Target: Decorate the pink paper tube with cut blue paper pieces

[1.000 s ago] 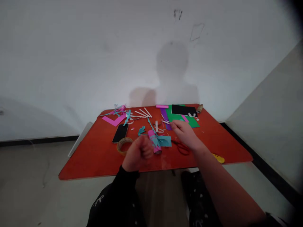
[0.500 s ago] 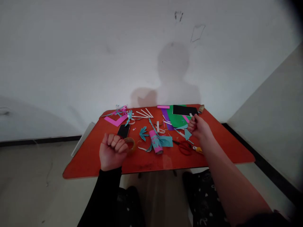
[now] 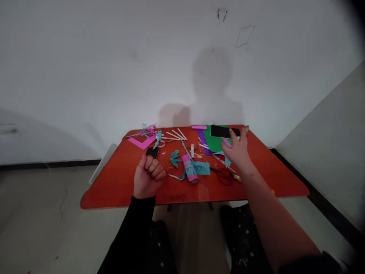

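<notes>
My left hand [image 3: 149, 177] is a fist, fingers curled toward me, above the near left of the table; nothing shows sticking out of it. Just behind it lies a black phone [image 3: 152, 152]. My right hand [image 3: 237, 150] is open, its fingers spread apart and holding nothing, in front of a black flat panel [image 3: 221, 131] and green paper [image 3: 215, 144]. Between my hands lies a pink roll wrapped in teal fringed paper [image 3: 189, 167]. A folded teal paper fan [image 3: 175, 158] sits left of it. Red-handled scissors [image 3: 224, 176] lie below my right hand.
The red table [image 3: 119, 190] stands against a white wall [image 3: 114, 68]. Pink and teal paper scraps [image 3: 148, 131], a pink V-shaped strip [image 3: 142, 144], white sticks [image 3: 176, 134] and a pink roll [image 3: 199, 127] lie toward the back. A yellow-handled tool [image 3: 237, 178] is partly behind my right forearm.
My right hand has opened from a closed fist and spread its fingers. My left fist has moved right, and the tape roll beside it is now out of sight. The view has shifted slightly.
</notes>
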A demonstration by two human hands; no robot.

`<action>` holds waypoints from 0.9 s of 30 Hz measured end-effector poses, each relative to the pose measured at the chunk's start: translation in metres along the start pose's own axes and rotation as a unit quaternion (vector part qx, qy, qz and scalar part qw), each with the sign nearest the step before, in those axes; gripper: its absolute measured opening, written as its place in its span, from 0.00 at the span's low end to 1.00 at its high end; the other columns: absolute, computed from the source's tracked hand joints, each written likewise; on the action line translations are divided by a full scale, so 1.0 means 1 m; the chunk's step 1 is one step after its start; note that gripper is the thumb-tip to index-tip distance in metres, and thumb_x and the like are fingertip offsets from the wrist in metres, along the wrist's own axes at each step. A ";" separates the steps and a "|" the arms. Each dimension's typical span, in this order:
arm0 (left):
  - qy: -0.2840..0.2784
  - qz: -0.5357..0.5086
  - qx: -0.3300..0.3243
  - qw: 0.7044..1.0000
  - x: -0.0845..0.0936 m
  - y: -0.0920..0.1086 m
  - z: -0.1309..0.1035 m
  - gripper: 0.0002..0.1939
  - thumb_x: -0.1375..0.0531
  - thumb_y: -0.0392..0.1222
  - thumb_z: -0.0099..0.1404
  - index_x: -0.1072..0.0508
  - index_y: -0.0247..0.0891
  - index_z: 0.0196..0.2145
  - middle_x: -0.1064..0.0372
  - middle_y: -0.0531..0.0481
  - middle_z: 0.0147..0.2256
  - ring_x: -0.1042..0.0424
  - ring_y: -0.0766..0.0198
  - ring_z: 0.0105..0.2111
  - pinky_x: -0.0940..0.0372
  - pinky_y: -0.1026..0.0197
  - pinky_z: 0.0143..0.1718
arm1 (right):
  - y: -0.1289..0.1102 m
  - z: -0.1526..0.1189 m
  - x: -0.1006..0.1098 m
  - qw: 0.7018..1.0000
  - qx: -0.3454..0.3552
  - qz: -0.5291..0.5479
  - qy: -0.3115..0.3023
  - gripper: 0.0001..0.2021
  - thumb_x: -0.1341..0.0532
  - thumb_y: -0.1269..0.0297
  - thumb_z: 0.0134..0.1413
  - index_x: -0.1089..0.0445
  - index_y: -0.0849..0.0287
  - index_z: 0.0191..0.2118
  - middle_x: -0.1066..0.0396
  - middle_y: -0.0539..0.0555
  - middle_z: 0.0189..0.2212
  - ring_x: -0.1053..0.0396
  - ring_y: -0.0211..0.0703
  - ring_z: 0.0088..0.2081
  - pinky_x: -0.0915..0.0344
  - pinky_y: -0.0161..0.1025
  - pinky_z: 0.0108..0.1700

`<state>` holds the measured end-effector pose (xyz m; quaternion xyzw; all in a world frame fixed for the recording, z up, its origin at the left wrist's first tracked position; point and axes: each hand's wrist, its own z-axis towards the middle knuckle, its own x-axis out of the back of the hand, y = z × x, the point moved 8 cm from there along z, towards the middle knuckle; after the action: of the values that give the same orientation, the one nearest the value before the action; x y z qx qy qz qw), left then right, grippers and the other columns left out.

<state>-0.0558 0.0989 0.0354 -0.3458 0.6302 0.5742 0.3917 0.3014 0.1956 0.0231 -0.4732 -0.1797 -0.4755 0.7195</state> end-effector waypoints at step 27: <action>0.070 0.512 0.011 0.856 0.033 -0.016 0.008 0.24 0.37 0.60 0.65 0.20 0.37 0.46 0.28 0.48 0.33 0.51 0.74 0.18 0.58 0.67 0.18 | -0.067 -0.031 -0.030 0.720 -0.135 0.606 -0.310 0.20 0.33 0.45 0.56 0.35 0.55 0.27 0.58 0.39 0.16 0.65 0.31 0.19 0.62 0.32 0.19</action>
<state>-0.0558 0.1052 -0.0013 -0.0092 0.7504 0.6609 0.0008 0.2236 0.1774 0.0209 -0.6942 -0.0013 0.2164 0.6865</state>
